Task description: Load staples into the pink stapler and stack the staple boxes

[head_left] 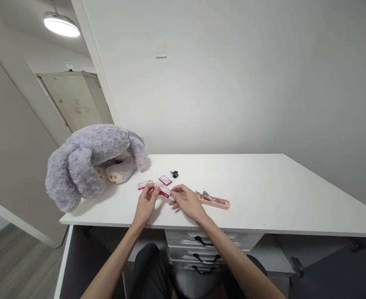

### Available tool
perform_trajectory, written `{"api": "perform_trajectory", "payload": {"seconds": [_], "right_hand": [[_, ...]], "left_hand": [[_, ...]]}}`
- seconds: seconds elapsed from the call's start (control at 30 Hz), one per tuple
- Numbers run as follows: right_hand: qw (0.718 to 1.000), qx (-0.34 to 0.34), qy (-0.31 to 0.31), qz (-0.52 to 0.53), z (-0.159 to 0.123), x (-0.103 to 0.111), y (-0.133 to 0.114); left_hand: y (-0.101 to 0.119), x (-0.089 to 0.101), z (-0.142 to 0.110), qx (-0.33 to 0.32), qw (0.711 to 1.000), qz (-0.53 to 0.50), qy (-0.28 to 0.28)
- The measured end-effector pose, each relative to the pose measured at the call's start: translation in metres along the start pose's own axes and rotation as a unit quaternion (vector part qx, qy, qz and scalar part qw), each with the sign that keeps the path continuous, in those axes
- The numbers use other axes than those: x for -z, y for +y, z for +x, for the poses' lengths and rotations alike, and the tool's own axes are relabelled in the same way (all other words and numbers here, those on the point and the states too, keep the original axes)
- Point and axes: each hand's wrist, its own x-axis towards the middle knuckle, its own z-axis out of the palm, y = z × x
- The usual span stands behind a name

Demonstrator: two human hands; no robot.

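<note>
Above the white desk, a small red-and-white box [162, 190] is held between my two hands. My left hand [147, 201] pinches its left end with thumb and fingers. At the opposite end, my right hand [186, 201] has its fingers closed on the box, where a greyish edge shows; the fingers hide the details. Two similar boxes lie just beyond: one flat box [145, 185] by my left fingertips and another box [165, 180] behind the held one. To the right of my right hand is a pink tray [222, 204] with small metal items in it, partly covered by that hand.
A small black clip-like object [174, 174] lies behind the boxes. A large grey-purple plush toy [92, 158] occupies the desk's left end. The wall [220, 104] rises along the back edge, and drawers with black handles [204, 241] are below the front edge.
</note>
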Motion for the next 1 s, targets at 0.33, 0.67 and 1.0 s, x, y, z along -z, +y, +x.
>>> {"api": "perform_trajectory", "payload": {"seconds": [0.33,0.67,1.0], "right_hand": [[0.975,0.085,0.051,-0.199,0.0,0.0,0.007],[0.925,0.126,0.071,-0.352,-0.002,0.002,0.011],[0.972,0.101,0.171,-0.128,-0.023,0.01,-0.009]], "left_hand": [[-0.016,0.004,-0.006,0.033,0.992,-0.118,0.005],[-0.012,0.004,-0.008,0.028,0.991,-0.125,-0.033],[-0.022,0.003,-0.005,0.029,0.991,-0.128,0.022]]}}
